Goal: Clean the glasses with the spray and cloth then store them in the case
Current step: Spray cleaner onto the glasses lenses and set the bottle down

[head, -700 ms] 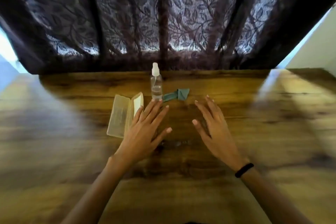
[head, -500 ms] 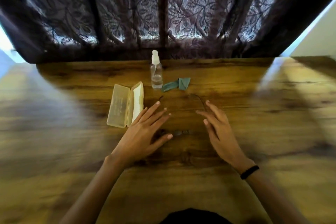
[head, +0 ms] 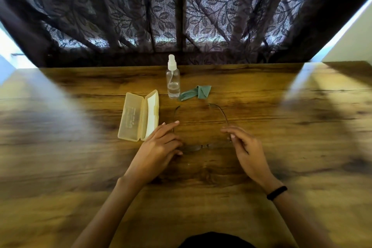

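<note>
Glasses [head: 205,146] on wood-grain table [head: 261,96], leaf-print curtain [head: 221,16] behind, glare both sides.

Thin, dark wire-rimmed glasses [head: 205,145] lie on the brown wooden table [head: 291,147], temples unfolded and pointing away. The left hand [head: 159,151] sits at their left end, forefinger stretched along the temple; its grip is unclear. The right hand [head: 247,151], a black wristband [head: 276,193] on its wrist, pinches the right hinge. Farther back are an open translucent yellowish plastic case [head: 132,121], an upright clear spray bottle with a white nozzle [head: 173,82] and, just beside it, a crumpled green cloth [head: 196,92].
</note>
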The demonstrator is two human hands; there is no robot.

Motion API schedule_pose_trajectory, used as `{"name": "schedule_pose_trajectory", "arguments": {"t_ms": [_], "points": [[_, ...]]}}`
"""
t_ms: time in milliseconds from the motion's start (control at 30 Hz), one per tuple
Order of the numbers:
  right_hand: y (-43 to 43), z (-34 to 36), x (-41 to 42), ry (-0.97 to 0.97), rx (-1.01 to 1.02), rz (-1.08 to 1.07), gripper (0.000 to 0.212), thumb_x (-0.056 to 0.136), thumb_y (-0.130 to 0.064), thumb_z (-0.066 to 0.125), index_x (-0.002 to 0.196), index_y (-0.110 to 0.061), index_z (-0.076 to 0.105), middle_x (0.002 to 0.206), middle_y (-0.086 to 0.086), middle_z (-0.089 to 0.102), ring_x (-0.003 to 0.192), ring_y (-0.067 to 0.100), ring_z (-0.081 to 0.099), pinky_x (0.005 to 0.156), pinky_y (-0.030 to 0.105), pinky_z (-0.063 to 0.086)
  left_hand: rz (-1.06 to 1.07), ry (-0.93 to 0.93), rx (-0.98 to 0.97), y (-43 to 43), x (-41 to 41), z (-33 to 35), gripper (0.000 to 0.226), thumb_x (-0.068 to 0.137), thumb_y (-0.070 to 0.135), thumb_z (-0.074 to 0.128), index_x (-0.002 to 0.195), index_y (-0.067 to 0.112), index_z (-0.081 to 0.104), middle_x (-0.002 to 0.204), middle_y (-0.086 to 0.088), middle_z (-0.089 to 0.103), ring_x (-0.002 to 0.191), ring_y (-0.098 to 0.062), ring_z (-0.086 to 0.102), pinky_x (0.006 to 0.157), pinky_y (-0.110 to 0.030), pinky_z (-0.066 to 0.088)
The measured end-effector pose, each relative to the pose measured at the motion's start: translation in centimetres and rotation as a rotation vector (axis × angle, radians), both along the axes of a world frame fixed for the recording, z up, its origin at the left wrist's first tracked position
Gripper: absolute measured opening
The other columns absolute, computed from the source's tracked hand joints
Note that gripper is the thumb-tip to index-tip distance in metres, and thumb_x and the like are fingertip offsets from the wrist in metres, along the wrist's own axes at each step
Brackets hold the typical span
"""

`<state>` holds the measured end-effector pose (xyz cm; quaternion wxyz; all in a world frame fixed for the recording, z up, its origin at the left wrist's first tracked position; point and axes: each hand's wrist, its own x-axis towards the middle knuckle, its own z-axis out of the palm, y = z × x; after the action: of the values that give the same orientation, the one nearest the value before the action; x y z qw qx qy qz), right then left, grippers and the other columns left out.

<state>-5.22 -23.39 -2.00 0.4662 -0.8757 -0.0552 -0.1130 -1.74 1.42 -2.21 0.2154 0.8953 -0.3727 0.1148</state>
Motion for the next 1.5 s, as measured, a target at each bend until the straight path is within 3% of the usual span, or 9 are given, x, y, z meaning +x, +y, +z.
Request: {"name": "schedule_pose_trajectory", "arguments": {"t_ms": [133, 267, 500, 733, 867, 1033, 1167, 1333, 1500], "points": [[-0.2, 2.0, 0.7, 0.014, 0.220, -0.025, 0.038, 0.092, 0.000, 0.042, 0.099, -0.034, 0.057, 0.105, -0.005, 0.064, 0.096, 0.007, 0.062, 0.084, 0.019, 0.051, -0.009, 0.030, -0.145, 0.1, 0.5, 1.6, 0.019, 0.080, 0.012, 0.063, 0.099, 0.012, 0.066, 0.107, -0.001, 0.067, 0.128, -0.013, 0.039, 0.107, -0.034, 0.036], [0.0, 4.9, 2.5, -0.050, 0.507, 0.001, 0.028, 0.092, 0.001, 0.041, 0.101, -0.017, 0.061, 0.100, 0.011, 0.066, 0.085, 0.016, 0.068, 0.077, 0.023, 0.056, 0.020, 0.094, -0.390, -0.2, 1.3, 4.0, 0.028, 0.078, 0.024, 0.061, 0.102, 0.011, 0.063, 0.105, 0.004, 0.061, 0.110, -0.005, 0.052, 0.099, -0.009, 0.035], [1.4, 7.7, 5.8, -0.029, 0.786, 0.038, 0.025, 0.092, -0.001, 0.042, 0.097, -0.013, 0.063, 0.092, 0.005, 0.070, 0.086, 0.016, 0.066, 0.070, 0.027, 0.057, 0.106, 0.011, -0.563, 0.9, 2.9, 6.8, 0.032, 0.075, -0.002, 0.062, 0.104, 0.013, 0.060, 0.094, 0.005, 0.064, 0.093, 0.011, 0.059, 0.083, -0.006, 0.046], [3.0, 7.8, 11.5, -0.033, 0.597, -0.019, 0.017, 0.091, -0.006, 0.051, 0.105, -0.008, 0.061, 0.091, 0.007, 0.067, 0.074, 0.012, 0.064, 0.064, 0.024, 0.055, 0.273, -0.033, -0.695, 4.3, 3.6, 7.8, 0.026, 0.080, -0.010, 0.056, 0.098, 0.008, 0.066, 0.091, 0.004, 0.068, 0.087, 0.009, 0.062, 0.076, -0.006, 0.047], [5.2, 6.4, 14.7, -0.001, 0.363, 0.033, 0.023, 0.087, -0.009, 0.059, 0.110, -0.010, 0.059, 0.100, 0.010, 0.064, 0.089, 0.016, 0.061, 0.077, 0.030, 0.055, 0.299, -0.030, -0.738, 5.8, 3.7, 7.7, 0.027, 0.081, -0.010, 0.055, 0.094, 0.011, 0.066, 0.085, 0.034, 0.066, 0.083, 0.009, 0.062, 0.070, -0.004, 0.046], [8.7, 4.4, 17.3, -0.008, 0.135, 0.078, 0.042, 0.079, -0.013, 0.069, 0.118, -0.014, 0.054, 0.101, -0.006, 0.058, 0.085, -0.004, 0.053, 0.065, -0.001, 0.042, 0.312, -0.025, -0.768, 6.4, 3.7, 7.3, 0.033, 0.080, -0.013, 0.055, 0.096, 0.015, 0.063, 0.088, 0.041, 0.063, 0.085, 0.010, 0.062, 0.073, -0.004, 0.047], [9.7, 3.3, 18.1, -0.004, 0.167, 0.126, 0.040, 0.078, -0.014, 0.070, 0.115, -0.016, 0.055, 0.098, -0.011, 0.056, 0.080, -0.013, 0.051, 0.060, -0.001, 0.042, 0.309, -0.021, -0.757, 6.6, 3.8, 7.1, 0.033, 0.079, -0.014, 0.055, 0.095, 0.013, 0.064, 0.088, 0.041, 0.063, 0.086, 0.010, 0.062, 0.073, -0.004, 0.047], [8.6, 3.3, 17.7, -0.023, 0.216, 0.068, 0.035, 0.082, -0.012, 0.065, 0.116, -0.014, 0.055, 0.103, -0.009, 0.060, 0.097, 0.007, 0.057, 0.084, 0.026, 0.050, 0.315, -0.034, -0.739, 6.4, 4.1, 7.3, 0.033, 0.080, -0.012, 0.055, 0.097, 0.016, 0.064, 0.087, 0.041, 0.063, 0.084, 0.009, 0.062, 0.071, -0.004, 0.046], [6.0, 5.6, 16.0, -0.189, 0.502, -0.056, 0.030, 0.089, -0.010, 0.055, 0.117, -0.006, 0.047, 0.099, -0.003, 0.058, 0.086, 0.007, 0.059, 0.072, 0.017, 0.050, 0.289, -0.026, -0.714, 5.1, 4.6, 7.9, 0.035, 0.081, -0.011, 0.055, 0.093, 0.020, 0.063, 0.087, 0.040, 0.063, 0.084, 0.009, 0.062, 0.071, -0.004, 0.046]]}}
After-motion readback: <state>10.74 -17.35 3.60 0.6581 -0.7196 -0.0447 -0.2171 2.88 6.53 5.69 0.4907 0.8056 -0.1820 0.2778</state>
